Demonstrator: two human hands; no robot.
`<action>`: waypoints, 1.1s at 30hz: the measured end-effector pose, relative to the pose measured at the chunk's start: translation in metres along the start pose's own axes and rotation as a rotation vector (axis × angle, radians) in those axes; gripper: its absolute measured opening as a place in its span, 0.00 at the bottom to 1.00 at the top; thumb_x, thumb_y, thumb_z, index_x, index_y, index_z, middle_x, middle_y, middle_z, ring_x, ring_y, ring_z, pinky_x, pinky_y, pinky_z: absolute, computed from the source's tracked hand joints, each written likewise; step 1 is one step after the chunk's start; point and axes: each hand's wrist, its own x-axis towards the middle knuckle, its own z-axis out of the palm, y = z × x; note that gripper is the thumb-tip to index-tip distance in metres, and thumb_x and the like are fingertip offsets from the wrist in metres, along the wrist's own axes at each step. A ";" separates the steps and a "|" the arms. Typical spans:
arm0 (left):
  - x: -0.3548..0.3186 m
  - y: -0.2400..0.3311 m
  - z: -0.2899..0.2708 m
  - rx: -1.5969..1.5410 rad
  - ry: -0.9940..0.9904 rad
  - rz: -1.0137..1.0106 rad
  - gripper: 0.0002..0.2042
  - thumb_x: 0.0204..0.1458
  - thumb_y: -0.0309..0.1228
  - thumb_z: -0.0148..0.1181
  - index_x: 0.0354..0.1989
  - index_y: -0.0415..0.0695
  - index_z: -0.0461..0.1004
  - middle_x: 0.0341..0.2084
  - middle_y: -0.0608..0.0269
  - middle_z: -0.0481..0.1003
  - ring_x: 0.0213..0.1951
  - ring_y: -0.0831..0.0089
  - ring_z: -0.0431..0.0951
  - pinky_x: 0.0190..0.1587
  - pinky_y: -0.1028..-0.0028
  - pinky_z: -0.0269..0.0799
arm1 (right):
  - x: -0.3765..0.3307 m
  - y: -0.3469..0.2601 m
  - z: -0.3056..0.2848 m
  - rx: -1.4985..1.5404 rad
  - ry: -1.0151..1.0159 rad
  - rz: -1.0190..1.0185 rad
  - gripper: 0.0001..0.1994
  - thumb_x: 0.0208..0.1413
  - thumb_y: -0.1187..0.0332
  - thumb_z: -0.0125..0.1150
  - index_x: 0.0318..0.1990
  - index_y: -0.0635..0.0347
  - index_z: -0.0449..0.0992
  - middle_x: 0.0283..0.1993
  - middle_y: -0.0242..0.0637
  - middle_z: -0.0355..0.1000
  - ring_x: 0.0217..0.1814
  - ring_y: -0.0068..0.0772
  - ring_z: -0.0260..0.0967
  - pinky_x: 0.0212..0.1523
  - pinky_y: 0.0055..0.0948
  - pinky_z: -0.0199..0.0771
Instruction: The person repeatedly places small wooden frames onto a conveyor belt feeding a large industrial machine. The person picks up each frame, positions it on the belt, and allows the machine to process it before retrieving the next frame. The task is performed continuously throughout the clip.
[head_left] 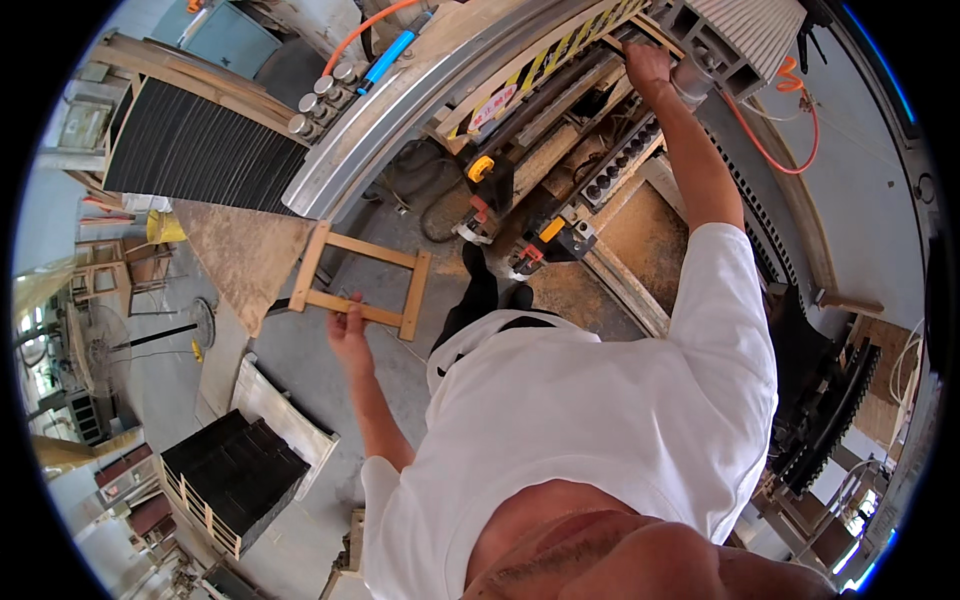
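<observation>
Grey floor (pixel 330 375) — left fingers (pixel 354 314) around frame rail (pixel 382 315)

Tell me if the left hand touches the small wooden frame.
Touching. The head view shows the left hand holding the small wooden frame by its nearer rail.

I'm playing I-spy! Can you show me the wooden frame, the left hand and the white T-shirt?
Wooden frame (pixel 415 296): head view, on its right-hand bar.
Left hand (pixel 348 340): head view, on its middle.
White T-shirt (pixel 600 420): head view, on the front.
</observation>
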 end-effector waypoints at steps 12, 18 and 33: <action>0.018 0.204 -0.109 -0.206 0.021 0.404 0.20 0.56 0.25 0.55 0.56 0.31 0.62 0.46 0.59 0.69 0.48 0.72 0.70 0.53 0.71 0.67 | 0.009 0.014 -0.018 0.067 -0.165 0.253 0.14 0.55 0.63 0.53 0.49 0.49 0.74 0.46 0.46 0.74 0.48 0.48 0.73 0.43 0.48 0.72; 0.115 0.322 -0.152 -0.281 -0.042 0.584 0.19 0.57 0.28 0.56 0.54 0.30 0.64 0.45 0.58 0.71 0.46 0.73 0.72 0.50 0.72 0.68 | -0.061 -0.120 -0.157 0.634 0.319 0.019 0.15 0.57 0.64 0.57 0.51 0.53 0.75 0.43 0.45 0.76 0.41 0.42 0.75 0.41 0.35 0.75; 0.414 0.457 -0.099 0.714 0.341 0.574 0.23 0.44 0.45 0.68 0.35 0.34 0.79 0.27 0.53 0.79 0.34 0.67 0.79 0.34 0.71 0.75 | -0.318 -0.283 -0.194 0.807 -0.100 0.465 0.10 0.52 0.71 0.59 0.41 0.63 0.78 0.33 0.42 0.77 0.37 0.31 0.75 0.40 0.27 0.72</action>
